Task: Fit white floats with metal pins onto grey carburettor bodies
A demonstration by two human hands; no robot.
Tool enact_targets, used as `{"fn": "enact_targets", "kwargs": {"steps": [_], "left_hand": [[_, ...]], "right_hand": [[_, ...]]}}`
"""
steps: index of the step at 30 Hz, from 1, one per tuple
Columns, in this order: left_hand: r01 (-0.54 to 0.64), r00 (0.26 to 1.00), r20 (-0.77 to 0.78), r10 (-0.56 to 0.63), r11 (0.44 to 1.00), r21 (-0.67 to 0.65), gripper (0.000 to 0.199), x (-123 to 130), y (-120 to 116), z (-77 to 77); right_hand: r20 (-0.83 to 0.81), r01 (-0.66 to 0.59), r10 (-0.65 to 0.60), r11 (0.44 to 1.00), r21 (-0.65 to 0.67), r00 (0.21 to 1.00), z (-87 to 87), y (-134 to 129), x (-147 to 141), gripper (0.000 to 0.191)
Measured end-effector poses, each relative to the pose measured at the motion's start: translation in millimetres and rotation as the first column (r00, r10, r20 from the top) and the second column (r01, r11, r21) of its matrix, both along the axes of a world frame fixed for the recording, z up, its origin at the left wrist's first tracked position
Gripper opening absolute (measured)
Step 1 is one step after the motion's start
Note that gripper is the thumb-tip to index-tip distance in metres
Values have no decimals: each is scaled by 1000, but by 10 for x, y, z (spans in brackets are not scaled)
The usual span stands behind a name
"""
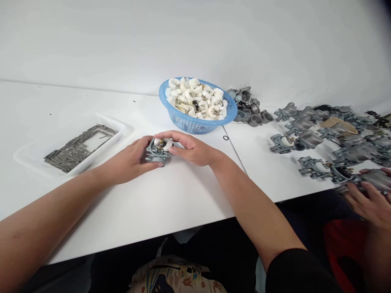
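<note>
A grey metal carburetor body point(155, 155) rests on the white table with its open bowl side up. My left hand point(130, 161) is closed around its left side, the thumb along the near edge. On top of the body sits a white U-shaped float point(168, 144), with small brass parts beside it. My right hand point(197, 149) pinches the float at its right side between thumb and fingers. Part of the float and the far rim of the carburetor are hidden by my fingers.
A blue basket point(198, 127) heaped with white floats stands behind my hands. To the left, a white tray point(119, 136) holds many thin metal pins point(69, 156). A black ring point(225, 138) lies near a table seam. Carburetor bodies point(305, 118) crowd the right, where another person's hand point(371, 201) works.
</note>
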State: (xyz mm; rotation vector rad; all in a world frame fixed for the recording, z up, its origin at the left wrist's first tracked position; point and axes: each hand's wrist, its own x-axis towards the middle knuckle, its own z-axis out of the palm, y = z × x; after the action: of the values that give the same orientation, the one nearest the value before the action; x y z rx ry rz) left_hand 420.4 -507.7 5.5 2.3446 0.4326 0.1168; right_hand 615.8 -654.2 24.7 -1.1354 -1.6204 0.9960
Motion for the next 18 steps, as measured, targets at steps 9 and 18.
{"fn": "enact_targets", "kwargs": {"steps": [9, 18], "left_hand": [[7, 1000, -6, -7, 1000, 18, 70, -14, 3, 28], [0, 1000, -19, 1, 999, 34, 75, 8, -15, 53]], "right_hand": [[-22, -31, 30, 998, -46, 999, 60, -10, -11, 39], [-81, 89, -101, 986, -140, 992, -15, 19, -25, 37]]}}
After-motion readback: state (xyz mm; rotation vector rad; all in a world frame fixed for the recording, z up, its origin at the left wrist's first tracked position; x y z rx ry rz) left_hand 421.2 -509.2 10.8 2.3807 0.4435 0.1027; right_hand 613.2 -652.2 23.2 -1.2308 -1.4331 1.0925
